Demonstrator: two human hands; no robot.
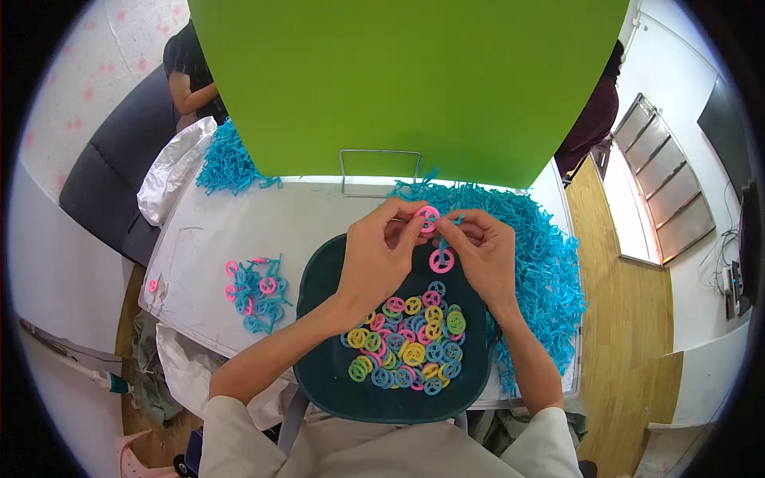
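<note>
Above the far rim of a dark green basin (319,350), both my hands meet at a small pink spoked wheel (428,218). My left hand (381,251) pinches this wheel between thumb and fingers. Pressed against the wheel's other side, my right hand (482,251) pinches a blue plastic connector (443,243), largely hidden by the fingers. A second pink wheel (441,260) hangs at the connector's lower end. Loose wheels in pink, yellow, green and blue (413,353) fill the basin's bottom.
A big heap of blue connectors (542,267) covers the table's right side; a smaller heap (227,163) lies far left. Joined wheel pieces (256,293) lie left of the basin. A green panel (406,88) with a wire stand (381,151) rises behind. Other people sit beyond it.
</note>
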